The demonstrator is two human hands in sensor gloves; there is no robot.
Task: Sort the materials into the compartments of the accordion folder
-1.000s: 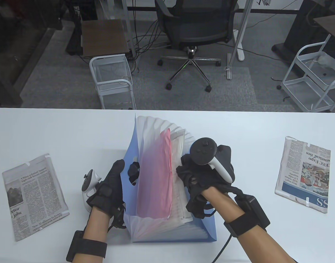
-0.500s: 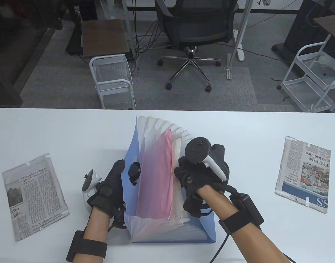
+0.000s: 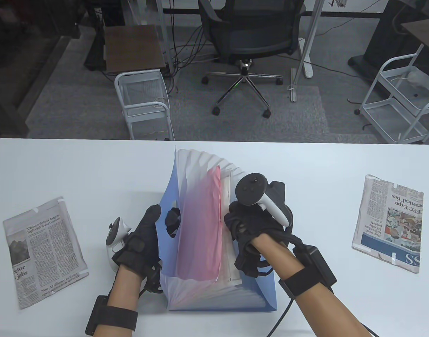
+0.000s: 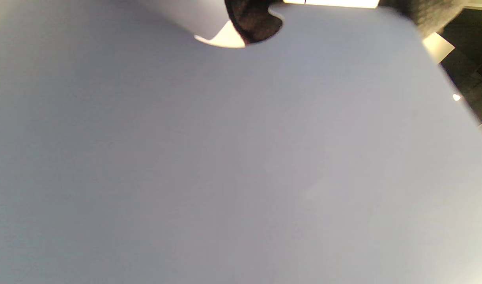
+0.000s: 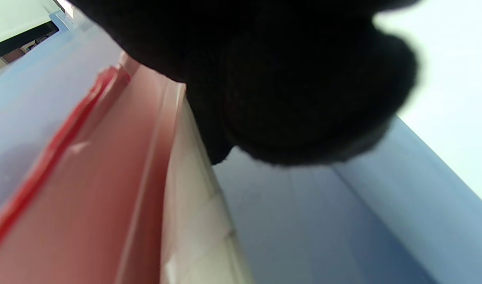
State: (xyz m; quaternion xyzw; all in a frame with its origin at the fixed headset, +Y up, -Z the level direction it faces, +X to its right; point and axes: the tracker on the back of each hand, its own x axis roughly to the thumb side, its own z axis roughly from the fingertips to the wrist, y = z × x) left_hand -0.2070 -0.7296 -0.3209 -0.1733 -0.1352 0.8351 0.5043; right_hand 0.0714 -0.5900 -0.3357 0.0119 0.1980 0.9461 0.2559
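Observation:
A blue accordion folder (image 3: 168,200) stands fanned open at the table's middle. A pink sheet (image 3: 200,228) sits in a compartment, with white printed paper (image 3: 232,259) beside it on the right. My left hand (image 3: 147,228) grips the folder's left cover, fingers hooked through its cut-out. The cover (image 4: 241,157) fills the left wrist view. My right hand (image 3: 246,231) holds the white paper at the folder's right side. The right wrist view shows the pink sheet (image 5: 87,177), the white paper edge (image 5: 193,205) and the blue wall (image 5: 324,221).
A folded newspaper (image 3: 42,249) lies at the table's left. Another folded newspaper (image 3: 389,224) lies at the right. Beyond the far table edge stand an office chair (image 3: 249,42) and two white wire carts (image 3: 144,101).
My right hand has shifted a little left and toward me, pushing the white paper closer against the pink sheet. The left hand has hardly moved.

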